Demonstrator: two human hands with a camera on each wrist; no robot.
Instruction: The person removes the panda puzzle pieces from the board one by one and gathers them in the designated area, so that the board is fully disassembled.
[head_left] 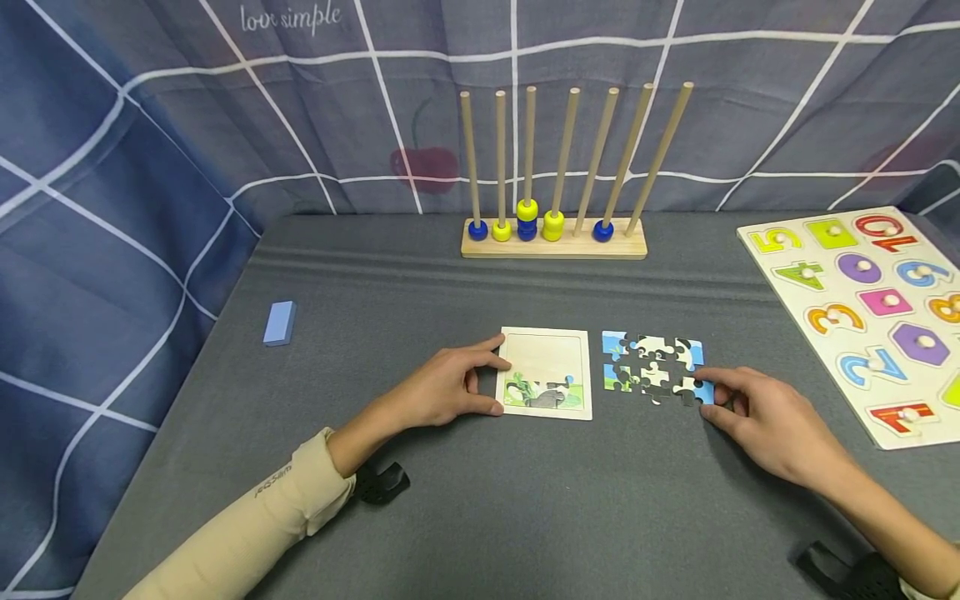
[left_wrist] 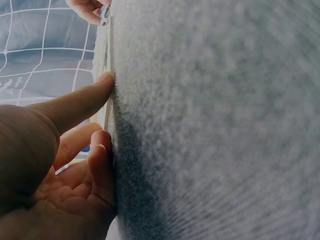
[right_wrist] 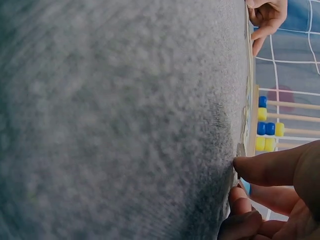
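A square wooden puzzle tray [head_left: 543,350] lies on the grey table, with joined pieces of a green and grey picture along its lower part. My left hand [head_left: 453,385] holds the tray's left edge, thumb near the lower corner and fingers higher up. To the tray's right lie several loose jigsaw pieces [head_left: 655,377] in black, white, blue and green. At their lower right my right hand [head_left: 765,421] pinches a blue-edged puzzle piece [head_left: 705,392] between thumb and fingers. In the right wrist view the right hand [right_wrist: 280,185] is close to the table surface and mostly hides that piece.
Behind the puzzle stands a wooden peg rack [head_left: 555,248] with blue and yellow beads on its rods. A number-and-shape board [head_left: 817,308] lies at the right. A blue block [head_left: 280,323] sits at the left. A checked curtain [head_left: 337,117] hangs behind the table.
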